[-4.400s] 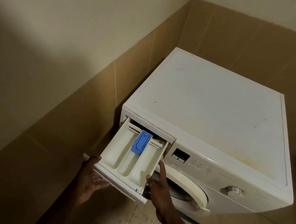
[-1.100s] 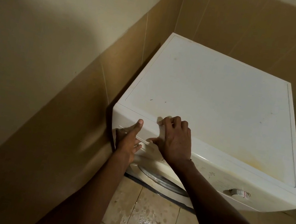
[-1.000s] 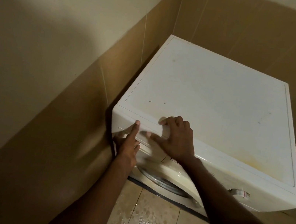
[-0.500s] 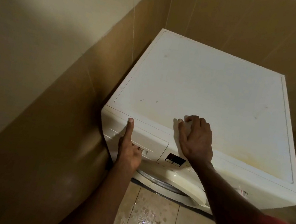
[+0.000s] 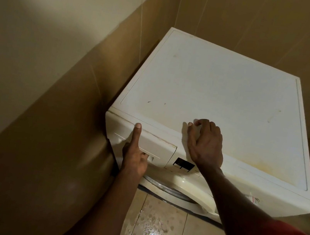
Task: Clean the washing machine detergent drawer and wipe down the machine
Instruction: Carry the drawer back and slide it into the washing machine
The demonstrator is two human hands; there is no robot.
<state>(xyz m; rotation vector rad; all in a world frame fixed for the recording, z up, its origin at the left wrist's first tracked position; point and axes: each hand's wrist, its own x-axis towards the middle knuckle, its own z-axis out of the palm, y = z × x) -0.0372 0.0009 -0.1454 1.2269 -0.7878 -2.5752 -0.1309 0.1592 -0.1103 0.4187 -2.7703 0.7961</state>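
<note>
Now that the detergent drawer [image 5: 143, 144] sits pushed home, flush in the near left corner of the washing machine [image 5: 224, 99], where seconds ago it stood pulled out with its blue insert showing, the drawer part of the job looks finished and the wiping seems to be what remains. The left hand [image 5: 135, 154] rests against the drawer front, thumb stretched up to the top edge and the other fingers curled loosely at the handle recess, gripping nothing that I can make out. The right hand [image 5: 204, 143] has slid rightward along the near edge of the lid and lies flat there, fingers slightly bent and holding nothing. No cloth is visible in either hand. Yellowish staining shows on the near right part of the lid, and dark specks near the left, so the top likely needs attention next.
</note>
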